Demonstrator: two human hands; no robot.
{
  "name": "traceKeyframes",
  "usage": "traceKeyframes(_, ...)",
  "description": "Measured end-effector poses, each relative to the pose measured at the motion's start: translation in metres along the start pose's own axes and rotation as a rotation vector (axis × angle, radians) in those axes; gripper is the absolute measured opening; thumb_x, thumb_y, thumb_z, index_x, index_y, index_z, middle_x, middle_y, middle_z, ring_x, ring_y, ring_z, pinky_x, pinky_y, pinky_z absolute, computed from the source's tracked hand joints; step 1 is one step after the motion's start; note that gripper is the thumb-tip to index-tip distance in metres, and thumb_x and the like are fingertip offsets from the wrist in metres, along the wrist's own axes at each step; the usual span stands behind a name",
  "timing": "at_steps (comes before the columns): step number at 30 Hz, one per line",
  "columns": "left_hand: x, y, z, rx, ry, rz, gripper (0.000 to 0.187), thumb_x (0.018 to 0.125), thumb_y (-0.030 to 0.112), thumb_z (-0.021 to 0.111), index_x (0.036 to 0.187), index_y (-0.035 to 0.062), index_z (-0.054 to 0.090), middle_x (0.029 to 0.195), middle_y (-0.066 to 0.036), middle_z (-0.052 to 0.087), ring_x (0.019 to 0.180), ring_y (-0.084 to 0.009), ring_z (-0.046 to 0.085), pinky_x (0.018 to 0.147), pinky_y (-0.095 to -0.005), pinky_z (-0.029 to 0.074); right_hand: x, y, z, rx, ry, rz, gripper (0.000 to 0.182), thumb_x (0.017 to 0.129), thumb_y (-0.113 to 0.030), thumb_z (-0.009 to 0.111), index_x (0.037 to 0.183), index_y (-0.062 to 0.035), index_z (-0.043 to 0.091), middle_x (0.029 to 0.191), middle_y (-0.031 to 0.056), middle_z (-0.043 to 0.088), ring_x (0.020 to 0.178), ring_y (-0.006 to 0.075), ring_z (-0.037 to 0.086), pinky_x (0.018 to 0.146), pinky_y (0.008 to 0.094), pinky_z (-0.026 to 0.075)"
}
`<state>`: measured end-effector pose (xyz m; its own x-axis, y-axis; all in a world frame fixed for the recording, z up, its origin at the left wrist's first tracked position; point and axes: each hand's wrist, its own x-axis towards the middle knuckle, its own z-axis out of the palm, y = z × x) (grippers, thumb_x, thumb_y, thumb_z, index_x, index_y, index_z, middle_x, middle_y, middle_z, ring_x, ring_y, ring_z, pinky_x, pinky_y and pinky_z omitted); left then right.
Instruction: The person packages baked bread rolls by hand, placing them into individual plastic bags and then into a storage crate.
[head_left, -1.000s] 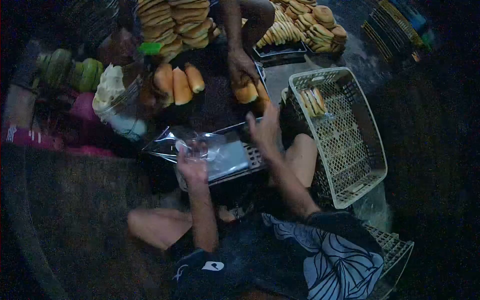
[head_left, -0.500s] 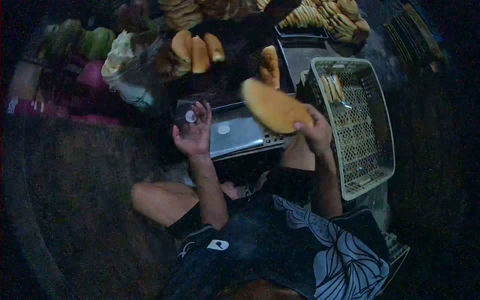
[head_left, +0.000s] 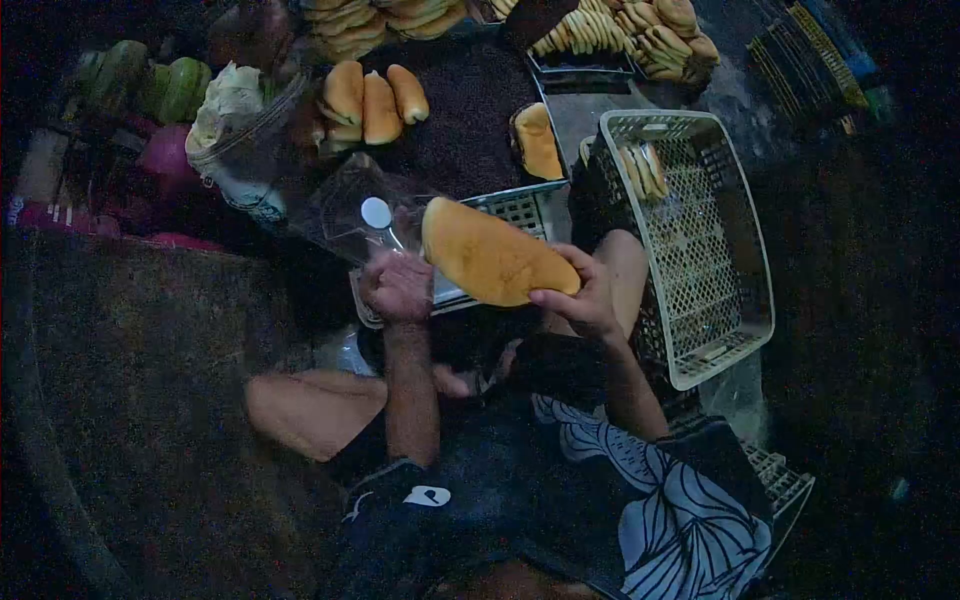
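Note:
A long golden bread [head_left: 490, 252] is held at its right end by my right hand [head_left: 588, 295], thumb on top. My left hand [head_left: 398, 287], closed and slightly blurred, grips a clear plastic bag [head_left: 355, 200] with a round white label. The bread's left end is close beside the bag, and whether they touch is unclear. Below the bread and bag lies a partly covered white crate [head_left: 520, 212].
A pale plastic basket [head_left: 708, 220] with a few wrapped breads stands at right. A dark tray [head_left: 450, 110] holds several breads. Bread piles [head_left: 585, 32] sit at the back. A cream-coloured bag [head_left: 228, 110] and green items [head_left: 180, 88] are at upper left.
My left hand has closed on the clear bag, which now stands up off the crate. The bread in my right hand has moved left and down toward the bag. The view has shifted slightly.

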<state>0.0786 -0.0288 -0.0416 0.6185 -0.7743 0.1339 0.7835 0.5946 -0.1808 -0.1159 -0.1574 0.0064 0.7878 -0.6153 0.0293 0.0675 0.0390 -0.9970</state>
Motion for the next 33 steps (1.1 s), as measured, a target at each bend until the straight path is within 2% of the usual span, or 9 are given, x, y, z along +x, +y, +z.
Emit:
traceKeyframes(3,0.001,-0.021,0.021,0.487,0.007,0.053,0.062,0.070,0.024,0.048,0.127,0.0115,0.026,0.123,-0.020,0.035,0.111,-0.0337,0.038,0.092,-0.0485,0.033,0.001,-0.008,-0.003,-0.419,-0.290,-0.174,0.044,0.065,-0.010,0.070,0.102,0.0031,0.051,0.098,0.0091,0.057,0.089,0.0155,0.055,0.079,0.0270,0.043)
traceKeyframes(8,-0.015,-0.065,0.040,0.746,0.070,-0.018,0.061,0.071,0.028,0.050,0.121,-0.0016,0.029,0.117,-0.017,0.042,0.107,-0.0333,0.042,0.092,-0.0409,0.034,-0.007,0.008,0.051,-0.159,0.199,0.202,0.036,0.071,-0.014,0.066,0.100,0.0024,0.054,0.091,0.0071,0.059,0.081,0.0106,0.054,0.073,0.0228,0.043)
traceKeyframes(12,-0.046,-0.042,-0.034,0.737,0.417,-0.130,0.058,0.075,0.020,0.050,0.123,-0.0009,0.027,0.119,-0.017,0.040,0.107,-0.0309,0.042,0.092,-0.0407,0.034,0.004,0.008,0.082,0.177,0.255,0.143,0.035,0.077,-0.019,0.060,0.103,0.0031,0.053,0.090,0.0066,0.058,0.081,0.0099,0.052,0.072,0.0219,0.042)
traceKeyframes(17,-0.021,-0.007,0.000,0.530,0.180,-0.057,0.066,0.073,0.021,0.055,0.127,0.0033,0.023,0.124,-0.019,0.034,0.109,-0.0302,0.041,0.091,-0.0394,0.036,-0.044,0.016,0.074,0.166,0.028,0.262,0.043,0.079,-0.020,0.058,0.112,0.0042,0.045,0.101,0.0078,0.054,0.089,0.0127,0.050,0.080,0.0245,0.039)
traceKeyframes(20,-0.012,-0.009,-0.001,0.704,0.193,0.047,0.069,0.072,0.023,0.055,0.129,0.0060,0.020,0.126,-0.021,0.031,0.110,-0.0313,0.040,0.091,-0.0399,0.036,-0.057,0.015,0.083,0.164,0.344,0.056,0.044,0.078,-0.025,0.059,0.110,0.0035,0.048,0.097,0.0073,0.056,0.090,0.0147,0.052,0.081,0.0260,0.040)
traceKeyframes(23,-0.012,-0.015,0.000,0.665,0.311,0.090,0.068,0.070,0.021,0.055,0.127,0.0057,0.023,0.124,-0.022,0.034,0.108,-0.0303,0.042,0.088,-0.0388,0.039,-0.061,0.017,0.070,0.080,0.408,0.159,0.037,0.079,-0.021,0.058,0.106,0.0039,0.052,0.094,0.0077,0.058,0.084,0.0143,0.054,0.077,0.0255,0.043)
traceKeyframes(27,-0.016,-0.040,-0.003,0.763,0.136,-0.355,0.069,0.068,0.028,0.059,0.123,0.0027,0.026,0.116,-0.020,0.040,0.107,-0.0321,0.041,0.089,-0.0451,0.036,-0.031,0.012,0.068,-0.016,0.459,0.252,0.032,0.078,-0.013,0.059,0.103,0.0061,0.053,0.091,0.0083,0.060,0.085,0.0118,0.053,0.073,0.0218,0.043)
traceKeyframes(30,-0.022,-0.051,-0.007,0.714,0.383,0.030,0.062,0.067,0.018,0.055,0.122,0.0045,0.030,0.114,-0.015,0.043,0.105,-0.0314,0.044,0.087,-0.0457,0.039,-0.010,0.033,0.057,0.023,0.370,0.252,0.037,0.077,-0.018,0.060,0.105,0.0040,0.052,0.091,0.0086,0.060,0.081,0.0100,0.052,0.072,0.0228,0.043)
traceKeyframes(33,-0.009,-0.031,0.000,0.579,0.499,0.036,0.061,0.068,0.020,0.056,0.121,0.0051,0.031,0.114,-0.016,0.043,0.105,-0.0318,0.043,0.087,-0.0473,0.038,-0.012,0.014,0.035,-0.085,0.178,0.313,0.047,0.073,-0.025,0.064,0.108,0.0031,0.050,0.099,0.0157,0.057,0.088,0.0175,0.054,0.079,0.0280,0.042)
